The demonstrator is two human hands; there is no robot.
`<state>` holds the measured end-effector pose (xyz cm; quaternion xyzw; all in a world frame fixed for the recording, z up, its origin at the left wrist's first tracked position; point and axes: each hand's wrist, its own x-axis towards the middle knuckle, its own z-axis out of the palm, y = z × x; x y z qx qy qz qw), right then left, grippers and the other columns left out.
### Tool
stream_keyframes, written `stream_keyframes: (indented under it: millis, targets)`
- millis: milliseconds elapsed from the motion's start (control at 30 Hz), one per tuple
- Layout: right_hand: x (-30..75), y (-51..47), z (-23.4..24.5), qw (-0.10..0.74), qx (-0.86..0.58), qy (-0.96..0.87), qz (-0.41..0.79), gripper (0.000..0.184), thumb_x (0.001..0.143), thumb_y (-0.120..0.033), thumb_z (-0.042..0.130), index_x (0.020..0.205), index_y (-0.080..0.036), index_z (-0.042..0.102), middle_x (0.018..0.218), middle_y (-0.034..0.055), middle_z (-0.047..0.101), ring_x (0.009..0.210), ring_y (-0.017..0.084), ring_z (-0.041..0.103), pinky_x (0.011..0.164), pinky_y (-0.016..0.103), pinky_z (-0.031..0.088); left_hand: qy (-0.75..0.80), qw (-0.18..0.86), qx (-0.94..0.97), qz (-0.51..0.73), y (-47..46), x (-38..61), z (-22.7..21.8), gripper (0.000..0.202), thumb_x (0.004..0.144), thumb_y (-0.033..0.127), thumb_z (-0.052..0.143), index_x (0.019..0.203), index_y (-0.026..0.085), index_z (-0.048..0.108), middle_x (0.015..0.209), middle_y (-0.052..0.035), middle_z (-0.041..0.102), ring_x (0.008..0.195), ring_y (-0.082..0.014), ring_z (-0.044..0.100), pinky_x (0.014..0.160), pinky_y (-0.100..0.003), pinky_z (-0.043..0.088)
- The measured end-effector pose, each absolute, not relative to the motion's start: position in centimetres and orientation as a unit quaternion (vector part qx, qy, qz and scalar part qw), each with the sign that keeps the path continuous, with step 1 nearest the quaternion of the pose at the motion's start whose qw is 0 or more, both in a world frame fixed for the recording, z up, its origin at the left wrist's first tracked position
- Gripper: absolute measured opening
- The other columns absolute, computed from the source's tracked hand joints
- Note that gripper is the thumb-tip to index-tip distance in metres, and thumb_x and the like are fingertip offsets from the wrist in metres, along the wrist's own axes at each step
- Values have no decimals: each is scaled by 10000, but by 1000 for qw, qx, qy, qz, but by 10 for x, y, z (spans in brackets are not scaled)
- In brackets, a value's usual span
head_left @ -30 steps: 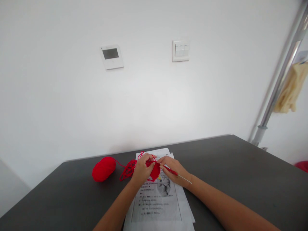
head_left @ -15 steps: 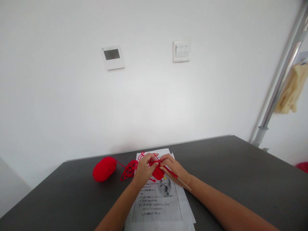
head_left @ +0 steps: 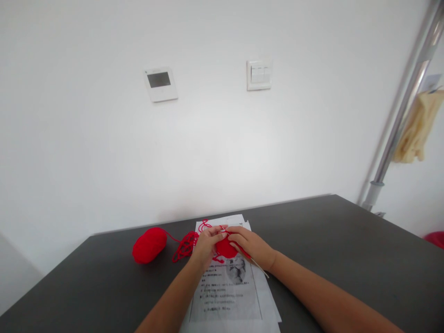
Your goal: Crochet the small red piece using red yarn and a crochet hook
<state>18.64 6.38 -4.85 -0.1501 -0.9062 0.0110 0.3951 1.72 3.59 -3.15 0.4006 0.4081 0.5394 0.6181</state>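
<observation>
My left hand (head_left: 206,245) is closed on the left edge of a small red knitted piece (head_left: 226,248), thumb and fingers pinching near its top. My right hand (head_left: 252,246) curls over the other side, around a thin pale knitting needle (head_left: 259,267) whose end sticks out below the palm. A short pale tip shows between the fingertips of both hands. Red yarn lies along part of the needle. The fingers hide most of the stitches. Loose red yarn (head_left: 185,246) lies in loops left of my left hand and leads to a red yarn ball (head_left: 150,245).
Printed sheets of paper (head_left: 225,314) lie under my hands on the dark table (head_left: 329,240). The white wall behind holds a panel with a screen (head_left: 161,84) and a switch plate (head_left: 259,75). A metal pole (head_left: 398,125) and a yellow cloth item (head_left: 416,129) are at the right.
My right fingers have shifted left and flattened over the top of the piece, closer to the left fingertips. The needle's free end has swung slightly left and down. The yarn ball lies still.
</observation>
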Motion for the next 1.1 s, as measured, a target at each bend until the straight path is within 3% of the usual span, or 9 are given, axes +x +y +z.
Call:
stream_keyframes:
  millis: [233,367,500,833,1100]
  targets:
    - [180,58,-46,425,-197,-883,-33,165,903,-160,395,1005,-162,526,1041,126,577,955,222,544,824,384,492,445,517,435,587,42,22,-44,391,572,246,736,934,119,662,684,-33,676,647,-167,626,655,-295,491]
    - [179,58,-47,415,-194,-889,-14,140,890,-145,390,932,-172,520,950,103,576,862,206,546,757,357,496,514,408,525,542,44,18,-47,380,622,208,665,995,136,659,644,7,631,584,-132,577,561,-247,460]
    - [182,60,-47,404,-190,-895,9,104,866,-154,435,905,-180,527,918,88,586,835,199,540,750,341,487,537,316,613,485,45,11,-45,345,644,144,604,980,172,675,663,7,622,634,-139,562,589,-248,456]
    - [184,61,-48,446,-165,-871,125,120,880,-167,466,960,-193,550,943,80,630,898,180,570,810,325,486,542,229,677,442,48,-7,-37,304,667,140,575,951,182,674,725,-7,637,717,-164,586,715,-297,463]
    - [186,61,-46,410,-187,-879,158,150,888,-200,456,960,-181,586,904,76,652,871,178,599,792,306,489,524,165,733,401,45,-12,-33,261,689,132,545,906,204,671,768,-25,640,753,-181,593,731,-312,460]
